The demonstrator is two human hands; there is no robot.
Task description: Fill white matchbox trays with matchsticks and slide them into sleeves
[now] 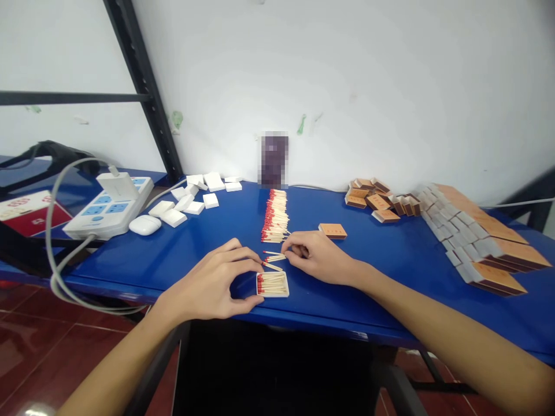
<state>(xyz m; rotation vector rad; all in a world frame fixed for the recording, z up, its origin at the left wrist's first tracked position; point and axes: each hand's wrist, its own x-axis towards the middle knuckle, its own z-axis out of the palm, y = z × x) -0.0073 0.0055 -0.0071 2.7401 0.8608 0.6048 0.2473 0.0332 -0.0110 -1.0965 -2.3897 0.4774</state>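
Observation:
A small white matchbox tray (287,293) filled with red-tipped matches lies near the table's front edge. My left hand (217,283) curves round its left end, thumb at the near corner and index finger at the far one, steadying it. Just beyond the tray, my right hand (318,254) has its thumb and fingers pinched at the plain ends of a few matches (274,257). A loose match lies at a slant between them and the tray. Farther back is a long heap of matches (276,216), red heads to the left. An orange matchbox sleeve (333,231) lies right of the heap.
White trays (195,207) are scattered at the back left, beside an earbud case (145,225) and a power strip (108,208) with cables. Orange matchbox sleeves (378,201) lie at the back right, near stacked matchboxes (498,242). A pixelated dark object (274,159) leans against the wall.

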